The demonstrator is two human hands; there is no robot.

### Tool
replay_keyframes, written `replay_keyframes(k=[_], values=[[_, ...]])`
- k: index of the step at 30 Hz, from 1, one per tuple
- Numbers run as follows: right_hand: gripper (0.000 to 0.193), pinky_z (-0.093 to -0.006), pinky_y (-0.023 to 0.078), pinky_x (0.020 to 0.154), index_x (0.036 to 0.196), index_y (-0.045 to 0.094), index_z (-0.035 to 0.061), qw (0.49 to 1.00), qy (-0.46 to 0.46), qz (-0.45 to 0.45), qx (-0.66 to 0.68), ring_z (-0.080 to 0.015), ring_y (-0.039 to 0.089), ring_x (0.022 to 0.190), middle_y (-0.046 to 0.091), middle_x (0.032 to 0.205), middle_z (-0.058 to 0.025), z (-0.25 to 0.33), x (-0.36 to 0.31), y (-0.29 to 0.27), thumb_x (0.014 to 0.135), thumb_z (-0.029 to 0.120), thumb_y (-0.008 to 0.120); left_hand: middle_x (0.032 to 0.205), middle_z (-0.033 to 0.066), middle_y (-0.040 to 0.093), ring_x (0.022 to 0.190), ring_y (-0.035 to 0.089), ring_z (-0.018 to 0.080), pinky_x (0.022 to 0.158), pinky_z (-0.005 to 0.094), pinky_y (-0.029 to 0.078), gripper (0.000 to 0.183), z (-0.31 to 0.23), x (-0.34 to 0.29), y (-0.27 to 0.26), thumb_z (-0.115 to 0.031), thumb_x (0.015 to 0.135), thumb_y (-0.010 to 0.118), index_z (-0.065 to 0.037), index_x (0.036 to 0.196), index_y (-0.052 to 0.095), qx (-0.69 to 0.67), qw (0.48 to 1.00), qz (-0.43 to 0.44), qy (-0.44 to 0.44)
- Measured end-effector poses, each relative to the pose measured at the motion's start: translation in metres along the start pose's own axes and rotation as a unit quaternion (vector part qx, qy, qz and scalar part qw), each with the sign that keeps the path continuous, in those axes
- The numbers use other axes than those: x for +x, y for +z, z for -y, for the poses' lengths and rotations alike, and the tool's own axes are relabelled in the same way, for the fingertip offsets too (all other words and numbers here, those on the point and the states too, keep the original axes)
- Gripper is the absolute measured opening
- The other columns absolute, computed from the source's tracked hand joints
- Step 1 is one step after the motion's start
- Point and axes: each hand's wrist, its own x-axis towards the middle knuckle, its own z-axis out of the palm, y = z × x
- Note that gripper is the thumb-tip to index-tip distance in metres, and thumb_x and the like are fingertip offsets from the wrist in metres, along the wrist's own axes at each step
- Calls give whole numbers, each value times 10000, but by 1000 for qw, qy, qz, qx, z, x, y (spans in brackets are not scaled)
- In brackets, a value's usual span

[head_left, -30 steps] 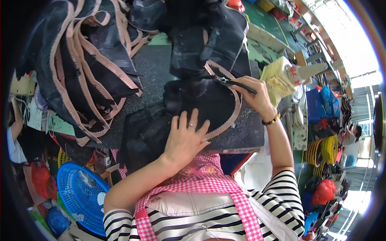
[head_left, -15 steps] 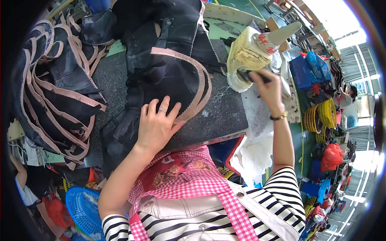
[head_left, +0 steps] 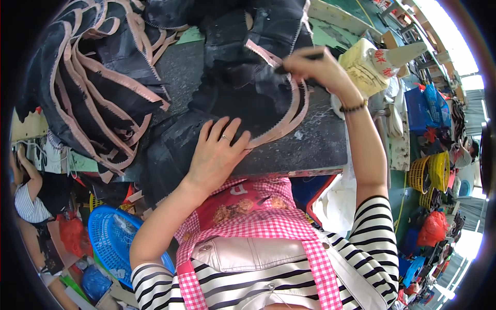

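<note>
A black, flexible cut piece (head_left: 243, 106) lies on the dark work board, with a pinkish tape (head_left: 289, 121) curving along its right edge. My left hand (head_left: 219, 152) rests flat on the near part of it, fingers spread, a ring on one finger. In my right hand (head_left: 318, 67) is a brush (head_left: 276, 71) with a dark handle. Its blurred tip is at the far end of the piece, by the tape; whether it touches I cannot tell. Right of that hand stands a yellowish, crusted container (head_left: 361, 67) with a pale spout-like top.
Several similar black pieces with pinkish edging (head_left: 93, 88) are heaped at the left. More black material (head_left: 258, 26) lies at the far side. The board's near edge (head_left: 310, 173) runs before my apron. A blue basket (head_left: 111, 240) stands low at the left; another person's arm (head_left: 33, 173) shows beyond.
My right hand has swung left from the container's opening to above the tape with the brush. The left hand stays on the piece. The whole view has shifted.
</note>
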Motion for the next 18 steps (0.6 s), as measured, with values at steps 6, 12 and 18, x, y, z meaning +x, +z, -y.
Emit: replay_keyframes(k=[6, 12, 18], values=[[162, -214, 489, 614, 835, 734, -7, 992, -48, 106, -46, -74, 612, 647, 698, 746, -31, -1, -34, 37, 818, 152, 709, 1163, 96, 563, 1124, 519, 305, 1003, 471, 393, 346, -5, -9, 5, -210, 802, 725, -115, 1127, 653, -39, 997, -18, -58], [133, -236, 459, 529, 824, 690, -9, 972, 9, -144, -185, -94, 598, 586, 642, 682, -96, -11, -62, 34, 866, 117, 694, 1121, 130, 613, 1095, 580, 321, 999, 458, 451, 320, 2, -25, -5, -119, 769, 741, -10, 1058, 660, -104, 993, -38, -28], [189, -337, 534, 594, 948, 694, 3, 961, -205, -88, -162, -312, 675, 679, 667, 801, -151, 5, -120, 122, 782, 62, 762, 1040, 118, 651, 1043, 621, 305, 963, 447, 504, 263, 5, -33, 12, -43, 748, 730, -1, 1003, 687, -79, 993, -91, -2]])
